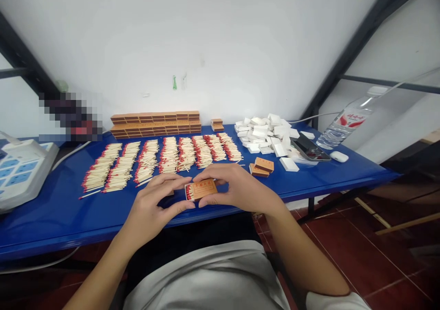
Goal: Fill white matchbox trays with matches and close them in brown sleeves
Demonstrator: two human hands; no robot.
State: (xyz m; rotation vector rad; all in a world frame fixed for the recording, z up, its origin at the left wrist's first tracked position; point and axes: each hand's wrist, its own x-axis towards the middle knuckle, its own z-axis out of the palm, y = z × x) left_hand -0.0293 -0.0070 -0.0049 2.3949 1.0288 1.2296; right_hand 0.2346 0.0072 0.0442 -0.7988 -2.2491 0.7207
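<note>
Between my two hands, over the front edge of the blue table (113, 218), is a matchbox (205, 189) with its tray partly slid out on the left. Red-tipped matches (189, 191) show in the tray's end. My right hand (237, 186) grips the orange sleeve between thumb and fingers. My left hand (154, 202) pinches the tray's left end, thumb below and index finger above. Beyond the hands lie several rows of loose matches (168, 156), red heads mostly to the left. Two more matchboxes (264, 164) sit to the right of my right hand.
Stacked matchboxes (154, 124) line the wall, with a small stack (217, 124) beside them. White trays (263, 133) are heaped at right, near a phone (311, 147), an earbud case (339, 156) and a water bottle (350, 119). A power strip (24, 172) stands at left.
</note>
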